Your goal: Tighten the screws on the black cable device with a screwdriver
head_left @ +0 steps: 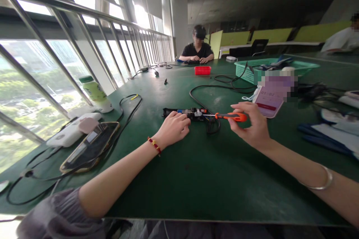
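Note:
A small black device (187,113) with exposed coloured parts lies on the green table (179,179), a black cable running from it. My left hand (174,127) rests closed on the device's near left side and steadies it. My right hand (251,124) pinches an orange-handled screwdriver (231,116) held level, its thin shaft pointing left into the device's right end.
A phone (90,146) in a gold case, a white power bank (67,134) and a green-capped bottle (95,93) lie at the left by the window railing. A pink phone (271,97), a green basket (263,68), a red box (202,70) and cables sit farther off. Another person (197,49) sits at the far end.

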`<state>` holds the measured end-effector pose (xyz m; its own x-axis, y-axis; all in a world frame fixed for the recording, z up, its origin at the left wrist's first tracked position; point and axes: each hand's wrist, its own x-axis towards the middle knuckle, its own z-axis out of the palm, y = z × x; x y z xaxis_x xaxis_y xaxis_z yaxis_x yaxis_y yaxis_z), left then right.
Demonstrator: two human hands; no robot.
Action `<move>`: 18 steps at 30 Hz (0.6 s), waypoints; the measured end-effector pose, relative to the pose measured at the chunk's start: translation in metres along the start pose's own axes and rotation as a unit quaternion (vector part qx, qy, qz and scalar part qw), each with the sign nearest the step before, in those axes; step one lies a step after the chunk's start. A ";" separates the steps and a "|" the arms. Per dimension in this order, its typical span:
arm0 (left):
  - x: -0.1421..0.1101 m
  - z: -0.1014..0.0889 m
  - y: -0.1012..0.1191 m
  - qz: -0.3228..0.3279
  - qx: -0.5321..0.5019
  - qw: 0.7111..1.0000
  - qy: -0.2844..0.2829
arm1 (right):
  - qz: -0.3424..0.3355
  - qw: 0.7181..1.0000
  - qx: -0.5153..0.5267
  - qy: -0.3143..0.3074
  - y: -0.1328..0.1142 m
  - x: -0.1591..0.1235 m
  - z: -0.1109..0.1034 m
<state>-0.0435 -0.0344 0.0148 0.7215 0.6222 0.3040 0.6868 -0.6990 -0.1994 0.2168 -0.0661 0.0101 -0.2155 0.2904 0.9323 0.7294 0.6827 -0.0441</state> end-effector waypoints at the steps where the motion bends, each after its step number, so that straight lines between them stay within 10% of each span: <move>1: 0.000 0.001 0.000 -0.005 -0.001 1.000 0.006 | -0.011 1.000 -0.004 -0.005 -0.001 0.001 0.000; 18: -0.001 0.014 0.005 -0.015 -0.052 0.998 -0.018 | -0.042 0.997 -0.044 -0.055 -0.001 0.013 -0.010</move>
<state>-0.0391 -0.0337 0.0001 0.7044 0.6544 0.2750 0.6968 -0.7113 -0.0922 0.2202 -0.0697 0.0260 -0.3440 0.3093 0.8866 0.7585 0.6480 0.0682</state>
